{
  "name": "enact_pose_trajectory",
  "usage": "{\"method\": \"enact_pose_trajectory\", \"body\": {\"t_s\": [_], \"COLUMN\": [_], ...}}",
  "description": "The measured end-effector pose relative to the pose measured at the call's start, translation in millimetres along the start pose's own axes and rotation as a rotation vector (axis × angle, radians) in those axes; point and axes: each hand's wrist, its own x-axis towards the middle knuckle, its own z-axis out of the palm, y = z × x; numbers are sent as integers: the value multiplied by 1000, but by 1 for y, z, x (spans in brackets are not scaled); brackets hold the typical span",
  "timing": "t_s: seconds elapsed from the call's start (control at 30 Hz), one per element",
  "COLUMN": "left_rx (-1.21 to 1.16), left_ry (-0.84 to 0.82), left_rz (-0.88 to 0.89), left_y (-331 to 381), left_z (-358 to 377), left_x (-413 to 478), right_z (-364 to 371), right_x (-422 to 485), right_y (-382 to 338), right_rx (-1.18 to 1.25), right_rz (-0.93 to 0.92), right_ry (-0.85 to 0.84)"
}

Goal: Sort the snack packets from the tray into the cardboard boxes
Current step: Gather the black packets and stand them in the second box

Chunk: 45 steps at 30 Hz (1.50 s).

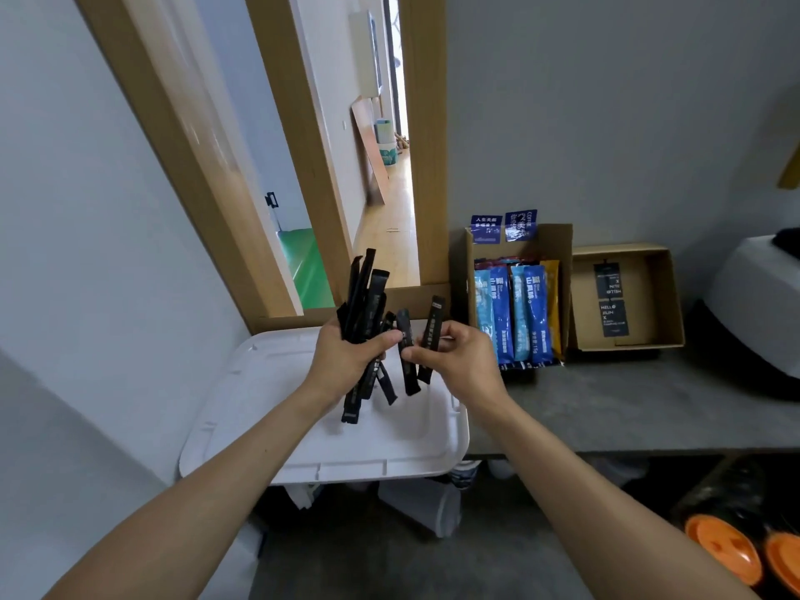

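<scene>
Above white plastic tray (303, 443) — left hand (346, 361) grips bundle of slim black stick packets (366, 305); right hand (459, 361) pinches two loose black sticks (434, 322) — brown cardboard boxes (649, 296) at two o'clock.

Left hand (346, 359) grips black packets (364, 296); right hand (461, 361) pinches more.

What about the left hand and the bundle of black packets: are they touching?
Touching. The head view shows the left hand gripping the bundle of black packets, its fingers curled round them.
</scene>
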Motion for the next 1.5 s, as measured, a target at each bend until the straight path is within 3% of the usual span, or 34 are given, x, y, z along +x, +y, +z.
{"method": "enact_pose_trajectory", "body": {"t_s": [0.23, 0.4, 0.6, 0.73, 0.9, 1.13, 1.5], "left_rx": [-35, -160, -310, -352, -361, -219, 28], "left_ry": [-47, -56, -99, -95, -30, 4, -69], "left_rz": [53, 31, -2, -27, -61, -117, -18], "left_y": [26, 50, 84, 103, 118, 131, 149], "left_z": [25, 54, 122, 171, 217, 244, 252], "left_x": [2, 1, -6, -7, -12, -9, 15], "right_z": [-24, -59, -127, -178, -235, -263, -271], "right_x": [-14, -28, -40, -42, -37, -36, -42], "right_y": [-6, -15, -25, -32, -20, -12, -22], "right_rx": [3, -17, 266, 414, 496, 295, 202], "right_rz": [-33, -89, 132, 342, 357, 149, 115], "right_ry": [-33, 45, 33, -123, -267, 66, 66]}}
